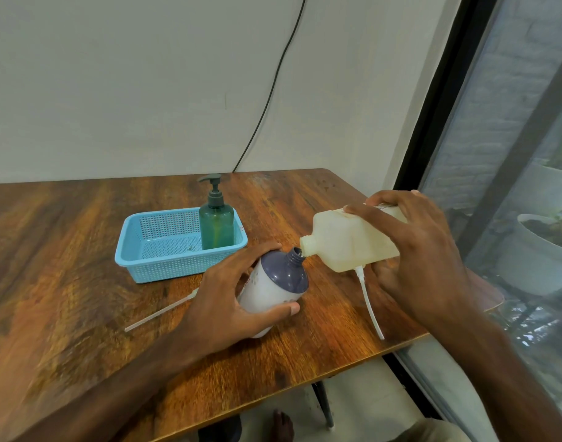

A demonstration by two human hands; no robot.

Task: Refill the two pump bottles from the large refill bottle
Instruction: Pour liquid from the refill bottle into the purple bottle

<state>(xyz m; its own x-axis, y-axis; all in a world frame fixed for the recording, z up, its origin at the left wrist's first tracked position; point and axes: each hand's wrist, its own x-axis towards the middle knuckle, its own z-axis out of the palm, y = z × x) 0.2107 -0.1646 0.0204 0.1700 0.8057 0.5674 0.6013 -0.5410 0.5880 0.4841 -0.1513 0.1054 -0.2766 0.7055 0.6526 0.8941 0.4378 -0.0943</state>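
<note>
Pouring from the large refill bottle (353, 242) into the white pump bottle (273, 288), mouth to mouth, over the wooden table (82, 250). Holding the refill bottle nearly on its side in the right hand (413, 250), fingers wrapped over the top and thumb underneath, closed firmly round the body. Gripping the white bottle in the left hand (232, 295), fingers curled over the far side and thumb pressing along the near side, tilting it so the dark open neck (296, 252) is pointing up toward the spout.

Doing this well, by the look of it: keeping the refill spout touching or just above the small neck, since that opening is narrow and a slip would be sending liquid down the dark shoulder and onto the table. Tipping slowly rather than all at once, watching for the level rising near the neck, and bringing the white bottle more upright as it fills. Not possible to tell whether liquid is flowing at this instant.

Lying on the table near the hands: one dip tube (370, 304) below the refill bottle, partly hidden, and another thin tube (161, 311) left of the left wrist. Standing in the blue basket (152, 263), well apart from the pouring, the green pump bottle (216, 223) with its pump fitted.
</note>
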